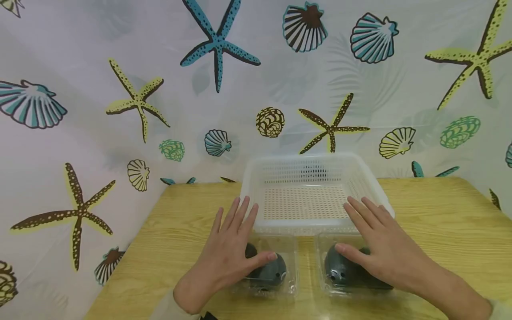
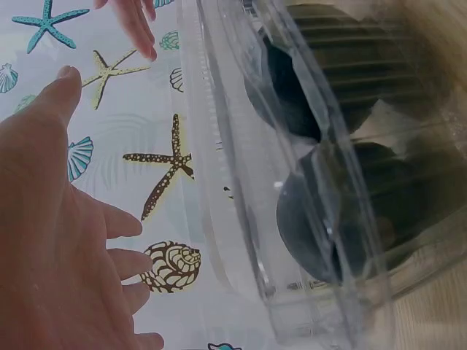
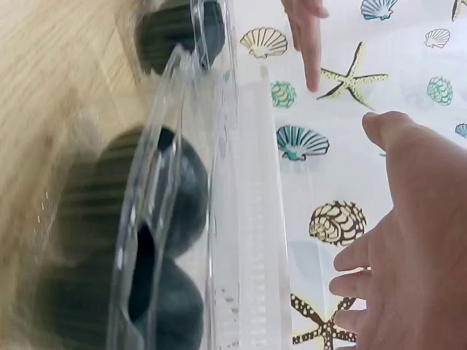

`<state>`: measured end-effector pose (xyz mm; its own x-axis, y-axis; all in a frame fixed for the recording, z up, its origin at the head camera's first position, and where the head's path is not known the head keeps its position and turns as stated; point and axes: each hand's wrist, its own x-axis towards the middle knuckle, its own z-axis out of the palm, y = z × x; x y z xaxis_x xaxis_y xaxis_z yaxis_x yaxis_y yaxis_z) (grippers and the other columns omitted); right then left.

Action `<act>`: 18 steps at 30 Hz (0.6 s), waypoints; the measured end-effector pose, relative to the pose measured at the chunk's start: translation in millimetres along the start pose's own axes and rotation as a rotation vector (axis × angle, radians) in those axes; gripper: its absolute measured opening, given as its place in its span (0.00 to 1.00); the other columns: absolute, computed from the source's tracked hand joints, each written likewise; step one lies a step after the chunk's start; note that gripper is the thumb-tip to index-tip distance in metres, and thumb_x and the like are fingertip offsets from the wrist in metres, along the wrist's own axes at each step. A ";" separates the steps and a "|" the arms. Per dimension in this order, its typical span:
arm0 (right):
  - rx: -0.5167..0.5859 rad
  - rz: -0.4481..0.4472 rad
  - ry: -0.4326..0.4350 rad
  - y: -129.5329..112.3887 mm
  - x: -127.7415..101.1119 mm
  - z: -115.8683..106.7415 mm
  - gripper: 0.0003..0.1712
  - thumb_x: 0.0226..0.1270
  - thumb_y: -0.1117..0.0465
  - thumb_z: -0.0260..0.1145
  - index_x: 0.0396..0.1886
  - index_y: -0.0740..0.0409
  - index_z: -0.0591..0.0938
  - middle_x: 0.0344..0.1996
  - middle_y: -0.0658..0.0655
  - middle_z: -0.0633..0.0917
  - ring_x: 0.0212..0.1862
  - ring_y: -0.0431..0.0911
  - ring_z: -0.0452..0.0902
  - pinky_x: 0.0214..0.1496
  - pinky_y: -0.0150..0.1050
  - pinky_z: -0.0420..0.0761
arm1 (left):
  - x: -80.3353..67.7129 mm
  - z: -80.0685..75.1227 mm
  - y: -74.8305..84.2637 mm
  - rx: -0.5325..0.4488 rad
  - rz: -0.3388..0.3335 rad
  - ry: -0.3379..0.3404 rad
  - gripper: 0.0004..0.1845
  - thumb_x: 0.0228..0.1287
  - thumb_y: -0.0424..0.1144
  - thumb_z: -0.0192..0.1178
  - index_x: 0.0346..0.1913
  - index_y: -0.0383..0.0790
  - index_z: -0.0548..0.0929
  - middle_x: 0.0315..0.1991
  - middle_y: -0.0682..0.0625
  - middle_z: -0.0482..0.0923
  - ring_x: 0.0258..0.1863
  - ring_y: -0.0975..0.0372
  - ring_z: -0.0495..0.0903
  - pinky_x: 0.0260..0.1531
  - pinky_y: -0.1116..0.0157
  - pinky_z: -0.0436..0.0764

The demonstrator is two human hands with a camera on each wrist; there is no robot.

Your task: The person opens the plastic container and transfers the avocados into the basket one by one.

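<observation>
Two clear plastic boxes lie side by side on the table. Dark round objects (image 1: 273,270) sit inside the left clear box (image 1: 291,249), and more dark round objects (image 1: 340,266) are in the right clear box (image 1: 320,249); their kind cannot be told. My left hand (image 1: 228,251) hovers over the left box with fingers straight and thumb spread. Over the right box my right hand (image 1: 386,249) is held the same way. Neither hand holds anything. Both wrist views show the palms apart from the boxes, with the left hand (image 2: 66,240) and right hand (image 3: 416,248) stretched out.
Just behind the boxes stands a white perforated plastic basket (image 1: 248,178), with nothing seen inside. A wood-grain table (image 1: 176,218) carries everything. Behind it hangs a pale cloth (image 1: 240,111) printed with starfish and shells.
</observation>
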<state>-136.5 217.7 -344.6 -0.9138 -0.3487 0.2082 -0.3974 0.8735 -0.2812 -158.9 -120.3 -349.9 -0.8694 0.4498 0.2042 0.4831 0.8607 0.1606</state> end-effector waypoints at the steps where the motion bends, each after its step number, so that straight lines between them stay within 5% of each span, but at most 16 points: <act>1: 0.034 0.007 -0.010 -3.2 -1.2 1.0 0.51 0.69 0.34 0.58 0.81 0.51 0.49 0.80 0.58 0.52 0.80 0.61 0.42 0.76 0.66 0.49 | -0.9 0.3 0.9 0.002 0.005 0.001 0.55 0.60 0.79 0.44 0.80 0.50 0.43 0.82 0.53 0.32 0.81 0.56 0.33 0.78 0.43 0.38; 4: 0.114 0.009 -0.026 -13.2 -5.2 5.7 0.49 0.69 0.35 0.59 0.80 0.50 0.53 0.79 0.58 0.55 0.79 0.62 0.47 0.68 0.69 0.61 | -3.9 1.2 3.8 -0.001 0.026 0.008 0.55 0.60 0.79 0.44 0.80 0.50 0.44 0.82 0.52 0.34 0.81 0.55 0.34 0.78 0.43 0.41; 10: 0.276 -0.063 0.006 -33.4 -15.6 16.3 0.39 0.71 0.44 0.62 0.77 0.46 0.61 0.75 0.55 0.64 0.74 0.60 0.61 0.64 0.66 0.70 | -9.5 4.6 9.8 -0.018 0.107 0.064 0.55 0.59 0.80 0.43 0.80 0.46 0.49 0.81 0.50 0.44 0.81 0.54 0.44 0.77 0.46 0.53; 15: 0.393 -0.133 0.013 -45.9 -19.8 22.2 0.29 0.73 0.51 0.62 0.72 0.36 0.69 0.68 0.47 0.74 0.67 0.49 0.72 0.61 0.48 0.79 | -13.5 8.3 13.3 0.019 0.190 0.157 0.54 0.60 0.80 0.42 0.78 0.44 0.56 0.80 0.49 0.51 0.78 0.55 0.55 0.73 0.51 0.65; 18: 0.532 -0.160 -0.030 -47.7 -20.6 27.6 0.25 0.75 0.55 0.60 0.70 0.42 0.71 0.65 0.51 0.77 0.63 0.42 0.75 0.57 0.37 0.81 | -15.1 10.4 15.2 0.031 0.213 0.176 0.53 0.59 0.78 0.47 0.77 0.44 0.59 0.79 0.49 0.54 0.77 0.56 0.58 0.71 0.52 0.68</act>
<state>-101.1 173.8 -361.3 -0.8377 -0.4790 0.2623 -0.5115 0.5198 -0.6842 -139.5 -111.6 -360.6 -0.7156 0.5758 0.3953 0.6477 0.7590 0.0668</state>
